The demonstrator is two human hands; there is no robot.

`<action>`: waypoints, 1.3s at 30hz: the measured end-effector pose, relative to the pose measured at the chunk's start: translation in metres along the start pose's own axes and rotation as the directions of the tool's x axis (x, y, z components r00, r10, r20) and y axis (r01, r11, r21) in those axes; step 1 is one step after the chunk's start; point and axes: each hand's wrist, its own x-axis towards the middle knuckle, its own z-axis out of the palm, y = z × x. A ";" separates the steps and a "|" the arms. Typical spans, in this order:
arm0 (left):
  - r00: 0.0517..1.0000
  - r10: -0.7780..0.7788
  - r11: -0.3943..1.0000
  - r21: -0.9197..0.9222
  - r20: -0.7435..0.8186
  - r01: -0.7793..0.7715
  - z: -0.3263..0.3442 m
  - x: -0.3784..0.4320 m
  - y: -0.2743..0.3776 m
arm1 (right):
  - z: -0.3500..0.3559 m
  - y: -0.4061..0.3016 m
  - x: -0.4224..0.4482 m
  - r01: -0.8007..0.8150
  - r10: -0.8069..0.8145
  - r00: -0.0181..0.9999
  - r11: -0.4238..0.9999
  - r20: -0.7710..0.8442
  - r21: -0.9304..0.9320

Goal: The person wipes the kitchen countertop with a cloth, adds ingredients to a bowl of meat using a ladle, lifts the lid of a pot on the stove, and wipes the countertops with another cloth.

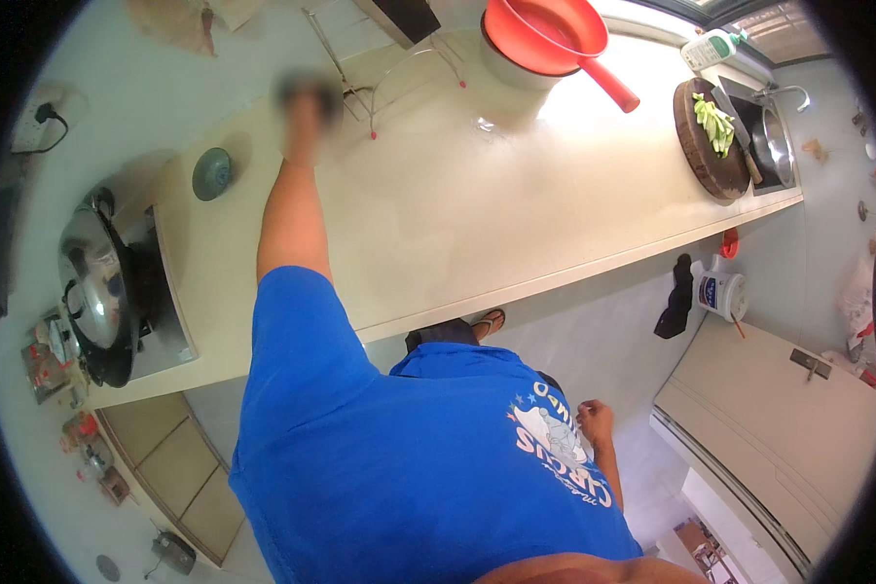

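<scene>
My left arm stretches across the cream counter (438,219) towards the wall. A blur covers my left hand (310,106), with something dark around it, so its grip is hidden. Just right of it stands a wire rack (409,62) with red-tipped feet. A small greenish bowl (212,174) lies tilted on the counter, left of my forearm. My right hand (596,421) hangs low beside my blue shirt, away from the counter, fingers loosely bent and no object visible in it.
A lidded wok (98,285) sits on the stove at left. Further right are a red-orange long-handled pan (555,36), a round wooden chopping board (693,160) with cut green vegetables (714,125) and a knife (737,135), and the sink (759,113). A white bucket (723,294) stands on the floor.
</scene>
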 end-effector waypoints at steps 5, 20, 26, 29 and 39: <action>0.984 -0.168 0.699 -0.696 0.060 0.162 -0.002 0.022 -0.026 | 0.006 -0.030 0.001 0.093 -0.091 0.995 0.994 0.049 -0.048; 0.958 0.152 0.984 0.056 0.245 -0.171 0.032 0.000 0.055 | 0.000 -0.046 -0.006 0.028 -0.025 0.999 0.997 0.039 -0.075; 0.820 0.220 0.954 0.059 0.528 -0.294 0.060 0.055 0.059 | 0.007 -0.062 -0.023 0.062 -0.054 0.996 0.992 0.068 -0.107; 0.784 0.370 0.901 0.011 0.498 -0.433 0.068 0.053 0.054 | 0.009 -0.060 -0.015 0.111 -0.083 0.988 0.966 0.127 -0.233; 0.989 -0.030 0.825 0.562 0.147 -0.059 -0.006 -0.017 0.047 | -0.014 -0.074 0.011 -0.016 0.016 0.999 1.000 0.036 0.009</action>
